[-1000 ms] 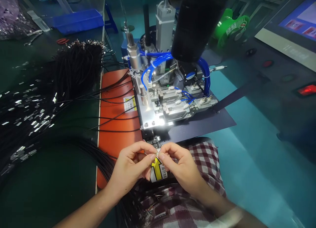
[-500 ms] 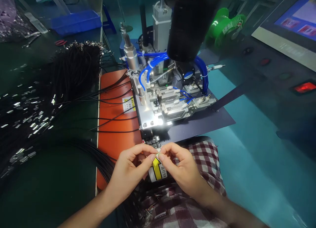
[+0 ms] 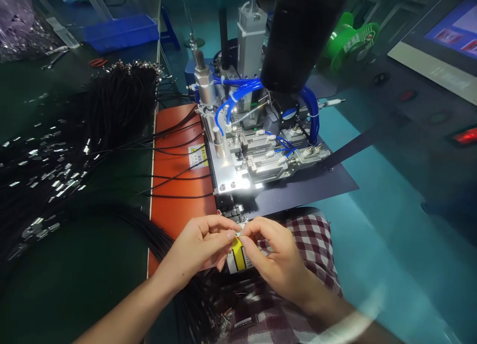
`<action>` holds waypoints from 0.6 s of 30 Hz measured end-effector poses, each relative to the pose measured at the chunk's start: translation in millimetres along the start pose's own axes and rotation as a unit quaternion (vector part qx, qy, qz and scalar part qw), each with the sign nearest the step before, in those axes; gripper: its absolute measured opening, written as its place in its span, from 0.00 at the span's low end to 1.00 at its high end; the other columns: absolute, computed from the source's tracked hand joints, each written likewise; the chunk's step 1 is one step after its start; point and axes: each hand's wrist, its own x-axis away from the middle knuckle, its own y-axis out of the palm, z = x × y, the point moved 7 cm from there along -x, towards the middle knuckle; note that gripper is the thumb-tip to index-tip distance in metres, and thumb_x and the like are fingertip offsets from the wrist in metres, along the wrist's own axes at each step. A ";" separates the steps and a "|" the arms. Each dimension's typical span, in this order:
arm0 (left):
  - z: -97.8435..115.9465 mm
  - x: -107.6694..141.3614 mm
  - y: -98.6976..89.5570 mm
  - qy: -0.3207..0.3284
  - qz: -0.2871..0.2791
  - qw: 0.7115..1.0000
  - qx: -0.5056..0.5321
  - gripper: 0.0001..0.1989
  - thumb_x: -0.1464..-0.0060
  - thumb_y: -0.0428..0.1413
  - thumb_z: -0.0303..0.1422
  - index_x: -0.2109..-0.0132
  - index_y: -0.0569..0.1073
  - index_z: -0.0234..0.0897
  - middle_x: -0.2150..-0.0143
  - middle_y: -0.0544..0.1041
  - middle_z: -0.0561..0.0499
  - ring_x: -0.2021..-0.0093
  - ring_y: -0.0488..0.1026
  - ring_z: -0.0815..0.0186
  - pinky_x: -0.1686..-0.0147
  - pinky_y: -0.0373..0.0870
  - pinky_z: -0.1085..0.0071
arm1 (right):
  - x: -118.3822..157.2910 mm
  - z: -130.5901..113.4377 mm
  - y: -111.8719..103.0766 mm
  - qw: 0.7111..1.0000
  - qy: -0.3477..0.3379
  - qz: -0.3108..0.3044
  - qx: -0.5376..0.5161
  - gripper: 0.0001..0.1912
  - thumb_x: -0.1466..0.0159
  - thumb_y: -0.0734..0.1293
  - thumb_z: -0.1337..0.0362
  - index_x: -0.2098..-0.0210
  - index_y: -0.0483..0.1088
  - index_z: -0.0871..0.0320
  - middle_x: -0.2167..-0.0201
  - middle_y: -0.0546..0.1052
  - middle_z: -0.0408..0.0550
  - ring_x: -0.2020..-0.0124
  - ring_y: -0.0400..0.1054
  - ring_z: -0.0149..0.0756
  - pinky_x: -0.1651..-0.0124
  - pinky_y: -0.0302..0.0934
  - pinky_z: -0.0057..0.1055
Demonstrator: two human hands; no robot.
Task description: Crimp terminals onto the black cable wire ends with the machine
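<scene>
My left hand (image 3: pixel 208 242) is pinched, thumb against forefinger, near the front of the machine. Facing it, my right hand (image 3: pixel 274 247) makes a pinch too, and the fingertips of both hands almost meet. Whatever lies between them is too small to make out. Just beneath the fingertips is a white label with a yellow arrow (image 3: pixel 239 257). A bundle of black cables (image 3: pixel 149 235) runs under my left wrist toward the lap. Beyond my hands, a small black fixture (image 3: pixel 231 212) sits at the machine's front edge.
A metal machine (image 3: pixel 257 160) with blue air tubes stands ahead. Several black cables lie across an orange plate (image 3: pixel 173 172) into its left side. More cables with shiny ends (image 3: pixel 122 96) are piled at left. A green spool (image 3: pixel 348 38) and a screen (image 3: pixel 450 34) are at right.
The view has shifted slightly, so the machine appears a little further right. Both hands stay pinched close together; the left hand's lower fingers show more below the thumb.
</scene>
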 end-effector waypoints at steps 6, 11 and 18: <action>-2.8 0.4 -0.2 -0.017 -0.030 0.999 0.000 0.12 0.47 0.57 0.39 0.64 0.74 0.32 0.85 0.65 0.58 0.86 0.59 0.78 0.86 0.45 0.80 | 2.5 -3.7 1.4 0.998 -0.042 -0.007 0.048 0.04 0.37 0.62 0.70 0.69 0.66 0.59 0.75 0.70 0.42 0.74 0.63 0.31 0.68 0.53 0.31; -8.0 -0.2 1.1 -0.039 -0.066 0.996 0.043 0.10 0.46 0.57 0.37 0.63 0.73 0.33 0.84 0.68 0.57 0.86 0.62 0.77 0.86 0.43 0.79 | 3.7 -7.4 1.6 0.993 -0.078 -0.009 0.086 0.04 0.37 0.62 0.71 0.68 0.66 0.59 0.75 0.72 0.43 0.74 0.63 0.31 0.68 0.52 0.31; -7.7 0.2 5.7 -0.042 -0.128 0.989 0.059 0.10 0.44 0.53 0.33 0.57 0.73 0.33 0.85 0.68 0.57 0.86 0.66 0.75 0.86 0.46 0.78 | 7.1 -12.8 1.5 0.973 -0.157 0.021 0.168 0.03 0.39 0.64 0.72 0.67 0.67 0.59 0.79 0.70 0.41 0.78 0.59 0.30 0.71 0.49 0.31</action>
